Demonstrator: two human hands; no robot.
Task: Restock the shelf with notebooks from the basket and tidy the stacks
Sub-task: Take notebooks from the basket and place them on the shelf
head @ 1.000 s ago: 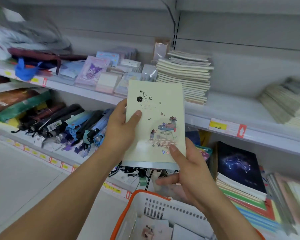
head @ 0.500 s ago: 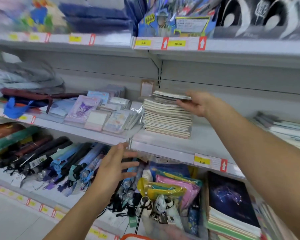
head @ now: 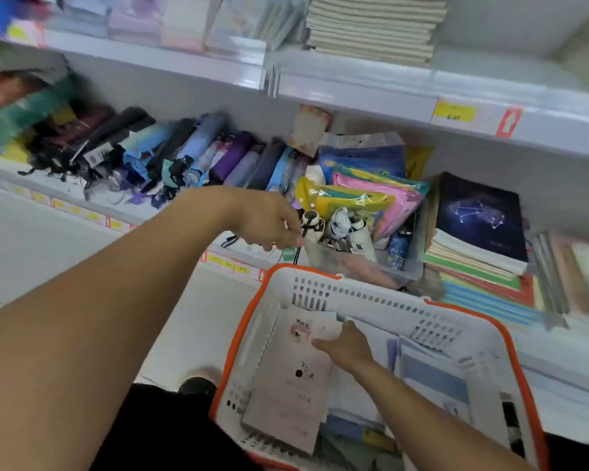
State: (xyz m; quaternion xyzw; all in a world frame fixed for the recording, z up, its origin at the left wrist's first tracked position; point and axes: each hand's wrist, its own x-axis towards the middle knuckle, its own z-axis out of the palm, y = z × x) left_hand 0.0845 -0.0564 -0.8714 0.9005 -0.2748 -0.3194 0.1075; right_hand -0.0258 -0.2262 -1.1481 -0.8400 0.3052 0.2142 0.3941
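Observation:
A white basket with an orange rim (head: 510,338) sits low in front of me and holds several notebooks. A pale pink notebook (head: 289,385) lies on top at its left side, and bluish ones (head: 432,375) lie to the right. My right hand (head: 349,345) reaches into the basket; its thumb lies on the pink notebook's upper right corner and it pinches that edge. My left hand (head: 272,222) hangs above the basket's far rim with loosely curled fingers, holding nothing. The cream notebook stack (head: 371,25) sits on the upper shelf.
The lower shelf holds folded umbrellas (head: 184,154), a clear bin of colourful pouches (head: 361,202) and a dark constellation notebook on a stack (head: 476,215). A yellow price tag (head: 454,112) marks the upper shelf edge. Floor lies to the left.
The notebook I held went onto the upper stack. My view then dropped to the basket, my right hand came down into it onto the pink notebook, and my left hand stayed raised.

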